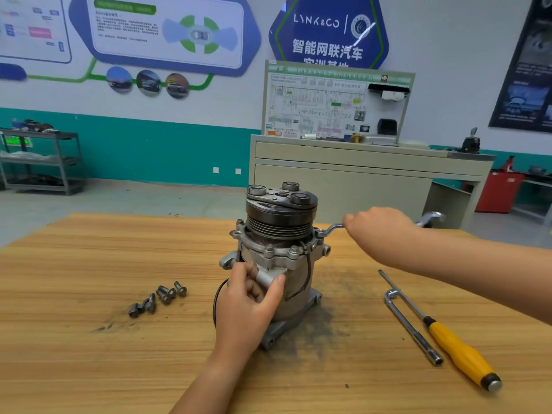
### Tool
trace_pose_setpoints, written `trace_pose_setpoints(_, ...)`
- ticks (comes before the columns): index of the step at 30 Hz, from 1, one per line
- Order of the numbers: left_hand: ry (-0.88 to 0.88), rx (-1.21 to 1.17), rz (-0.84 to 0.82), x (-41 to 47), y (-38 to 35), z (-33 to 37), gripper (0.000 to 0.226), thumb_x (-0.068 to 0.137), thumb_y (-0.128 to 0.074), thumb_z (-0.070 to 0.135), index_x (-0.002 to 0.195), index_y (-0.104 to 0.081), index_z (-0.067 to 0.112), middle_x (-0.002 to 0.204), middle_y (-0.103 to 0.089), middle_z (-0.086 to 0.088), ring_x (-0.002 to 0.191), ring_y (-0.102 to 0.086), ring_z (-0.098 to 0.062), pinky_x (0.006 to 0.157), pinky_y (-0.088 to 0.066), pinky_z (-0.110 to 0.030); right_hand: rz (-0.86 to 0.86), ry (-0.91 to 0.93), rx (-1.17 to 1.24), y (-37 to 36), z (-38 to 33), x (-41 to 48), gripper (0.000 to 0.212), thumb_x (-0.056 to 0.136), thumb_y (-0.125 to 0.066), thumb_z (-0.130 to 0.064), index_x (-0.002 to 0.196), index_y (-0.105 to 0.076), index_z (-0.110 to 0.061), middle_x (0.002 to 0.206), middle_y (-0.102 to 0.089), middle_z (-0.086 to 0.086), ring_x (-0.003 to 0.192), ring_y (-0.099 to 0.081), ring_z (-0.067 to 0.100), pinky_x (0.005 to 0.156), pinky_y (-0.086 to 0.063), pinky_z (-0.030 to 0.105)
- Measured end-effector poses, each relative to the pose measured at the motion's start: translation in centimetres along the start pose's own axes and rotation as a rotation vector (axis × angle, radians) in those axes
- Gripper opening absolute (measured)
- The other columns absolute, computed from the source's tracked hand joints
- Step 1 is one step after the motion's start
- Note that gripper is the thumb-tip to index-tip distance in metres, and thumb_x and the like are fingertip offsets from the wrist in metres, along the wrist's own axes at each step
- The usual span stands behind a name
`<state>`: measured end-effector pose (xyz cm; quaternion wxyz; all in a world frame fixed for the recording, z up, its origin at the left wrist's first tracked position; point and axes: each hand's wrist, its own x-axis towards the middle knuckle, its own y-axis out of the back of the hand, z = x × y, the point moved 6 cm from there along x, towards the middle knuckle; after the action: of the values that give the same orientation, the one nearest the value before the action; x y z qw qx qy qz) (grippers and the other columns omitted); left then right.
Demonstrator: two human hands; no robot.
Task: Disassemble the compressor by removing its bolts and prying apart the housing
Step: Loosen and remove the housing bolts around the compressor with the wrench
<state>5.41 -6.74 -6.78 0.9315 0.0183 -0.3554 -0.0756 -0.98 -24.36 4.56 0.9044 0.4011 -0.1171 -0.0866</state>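
The compressor (277,252) stands upright on the wooden table (89,354), its black pulley on top and its grey aluminium housing below. My left hand (251,303) grips a short cylindrical port on the front of the housing. My right hand (379,231) holds a silver combination wrench (330,228); its ring end sits on a bolt at the housing's right flange, and its open end sticks out past my hand. Two bolts (280,251) show on the front flange. Several removed bolts (159,297) lie on the table to the left.
A yellow-handled screwdriver (457,348) and an L-shaped socket wrench (412,330) lie on the table to the right. Dark grime marks the wood around the compressor. Behind the table stand a beige training cabinet (358,174) and a metal shelf (44,162).
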Motion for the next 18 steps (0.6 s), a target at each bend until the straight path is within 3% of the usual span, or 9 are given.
trace_pose_setpoints(3, -0.002, 0.008, 0.008, 0.0, 0.0, 0.0, 0.027, 0.073, -0.066, 0.041, 0.075, -0.044, 0.025, 0.055, -0.052, 0.010, 0.047, -0.044, -0.006, 0.046, -0.032, -0.021, 0.127, 0.041, 0.026, -0.9, 1.0, 1.5, 0.034, 0.090, -0.045, 0.001, 0.121, -0.040, -0.011, 0.093, -0.057, 0.004, 0.083, -0.056, 0.021, 0.066, -0.047, 0.029)
trace_pose_setpoints(5, 0.011, -0.004, 0.007, 0.0, -0.1, -0.1, 0.029, 0.070, -0.063, 0.046, 0.076, -0.044, 0.025, 0.054, -0.052, 0.010, 0.046, -0.044, -0.006, 0.046, -0.033, -0.022, 0.253, 0.102, 0.004, -1.4, 1.1, 2.7, 0.035, 0.091, -0.047, -0.003, 0.124, -0.042, -0.012, 0.117, -0.058, 0.005, 0.103, -0.056, 0.022, 0.087, -0.047, 0.031)
trace_pose_setpoints(6, 0.011, -0.012, 0.006, 0.1, -0.1, -0.1, 0.032, 0.068, -0.062, 0.050, 0.076, -0.044, 0.025, 0.055, -0.052, 0.010, 0.047, -0.044, -0.006, 0.046, -0.034, -0.023, 0.357, 0.135, -0.023, -1.1, 0.7, 3.2, 0.036, 0.088, -0.053, -0.002, 0.122, -0.047, -0.010, 0.119, -0.060, 0.007, 0.106, -0.057, 0.023, 0.093, -0.045, 0.033)
trace_pose_setpoints(8, 0.000, -0.011, 0.005, 0.1, -0.1, 0.0, 0.035, 0.066, -0.058, 0.056, 0.076, -0.045, 0.025, 0.056, -0.053, 0.011, 0.047, -0.046, -0.006, 0.045, -0.034, -0.022, 0.633, 0.177, 0.055, 0.0, 0.2, 3.6, 0.034, 0.067, -0.075, 0.006, 0.098, -0.066, -0.002, 0.096, -0.070, 0.013, 0.087, -0.068, 0.024, 0.085, -0.051, 0.039)
trace_pose_setpoints(10, -0.009, -0.002, 0.003, 0.1, -0.1, 0.0, 0.034, 0.066, -0.059, 0.055, 0.076, -0.045, 0.025, 0.057, -0.053, 0.011, 0.048, -0.046, -0.006, 0.045, -0.034, -0.022, 0.796, 0.203, 0.173, 1.1, -0.4, 3.7, 0.031, 0.051, -0.083, 0.009, 0.078, -0.071, 0.000, 0.076, -0.072, 0.013, 0.069, -0.070, 0.025, 0.071, -0.055, 0.044)
trace_pose_setpoints(12, -0.007, -0.002, 0.002, 0.1, -0.1, 0.0, 0.032, 0.067, -0.061, 0.052, 0.076, -0.045, 0.025, 0.056, -0.053, 0.009, 0.048, -0.046, -0.006, 0.045, -0.034, -0.022, 0.823, 0.242, 0.223, 1.2, -1.0, 4.0, 0.027, 0.054, -0.082, 0.008, 0.078, -0.071, 0.001, 0.076, -0.072, 0.015, 0.069, -0.070, 0.027, 0.068, -0.055, 0.045)
trace_pose_setpoints(14, -0.009, 0.004, 0.002, 0.1, -0.2, -0.1, 0.030, 0.068, -0.062, 0.049, 0.076, -0.045, 0.026, 0.054, -0.052, 0.003, 0.048, -0.046, -0.006, 0.046, -0.035, -0.023, 0.750, 0.205, 0.334, 0.7, -0.9, 4.3, 0.023, 0.068, -0.073, 0.008, 0.090, -0.070, 0.003, 0.085, -0.071, 0.018, 0.076, -0.069, 0.031, 0.065, -0.056, 0.042)
trace_pose_setpoints(16, -0.014, 0.007, 0.004, 0.1, -0.1, 0.0, 0.029, 0.069, -0.064, 0.046, 0.075, -0.045, 0.026, 0.052, -0.051, 0.001, 0.047, -0.046, -0.007, 0.046, -0.035, -0.023, 0.617, -0.039, 0.572, -0.4, 0.9, 4.2, 0.024, 0.090, -0.052, -0.003, 0.111, -0.064, -0.004, 0.095, -0.069, 0.017, 0.086, -0.065, 0.032, 0.064, -0.049, 0.036)
trace_pose_setpoints(18, -0.015, 0.007, 0.002, 0.1, -0.1, 0.0, 0.031, 0.070, -0.066, 0.047, 0.075, -0.045, 0.026, 0.051, -0.050, 0.002, 0.047, -0.045, -0.007, 0.046, -0.034, -0.022, 0.504, -0.305, 0.743, -2.0, 2.6, 3.2, 0.025, 0.099, -0.039, -0.019, 0.113, -0.058, -0.010, 0.084, -0.064, 0.012, 0.076, -0.059, 0.029, 0.058, -0.040, 0.032)
